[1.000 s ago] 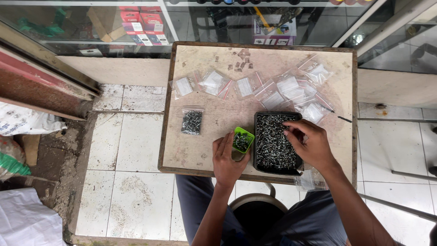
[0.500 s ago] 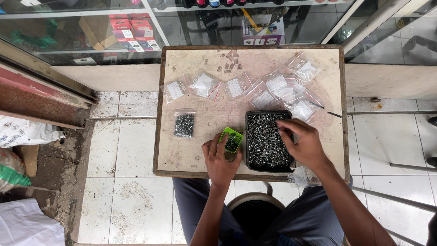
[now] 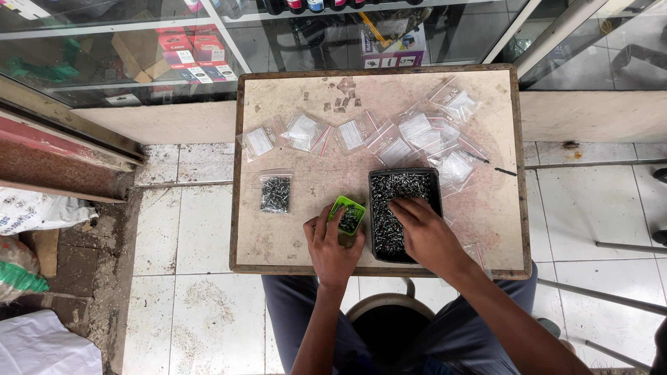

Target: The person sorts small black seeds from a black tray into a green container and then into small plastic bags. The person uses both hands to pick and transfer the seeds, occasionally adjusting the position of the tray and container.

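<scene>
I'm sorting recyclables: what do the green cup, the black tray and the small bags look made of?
Green cup: likely plastic, bright even colour. Black tray: probably plastic, dull thin rim; metal is possible. Small bags: clear, glossy plastic film that creases.

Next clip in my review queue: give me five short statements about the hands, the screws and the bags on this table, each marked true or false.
1. The left hand holds a small green container with screws in it. True.
2. The right hand rests on the bare tabletop, away from any screws. False: its fingers are in the black tray full of screws.
3. One small clear bag filled with screws lies left of the green container. True.
4. The empty clear bags are stacked inside the black tray. False: they lie spread on the table beyond the tray.
5. The green container sits to the right of the black tray. False: it is at the tray's left edge.
</scene>
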